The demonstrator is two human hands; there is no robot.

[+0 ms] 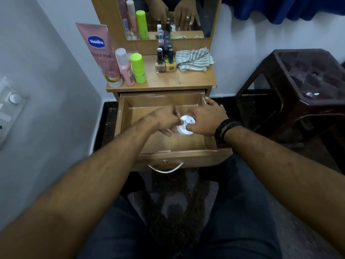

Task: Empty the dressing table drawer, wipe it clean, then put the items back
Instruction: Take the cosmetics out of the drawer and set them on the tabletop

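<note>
Both hands over open drawer point(166, 144): right hand point(204, 119) grasping white jar point(184, 127), left hand point(165, 121) pinching its edge. Tabletop behind: striped cloth point(194, 59), nail polish bottles point(166, 60), pink tube point(101, 53), green bottle point(138, 68). Brown stool point(298, 90) right.

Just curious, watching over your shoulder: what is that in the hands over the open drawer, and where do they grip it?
A small round white jar. The right hand holds its right rim; the left hand touches its left edge.

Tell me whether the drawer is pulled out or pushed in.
Pulled out. The drawer juts well forward of the dressing table top, its wooden floor in view, with both hands over it around a white jar.
</note>
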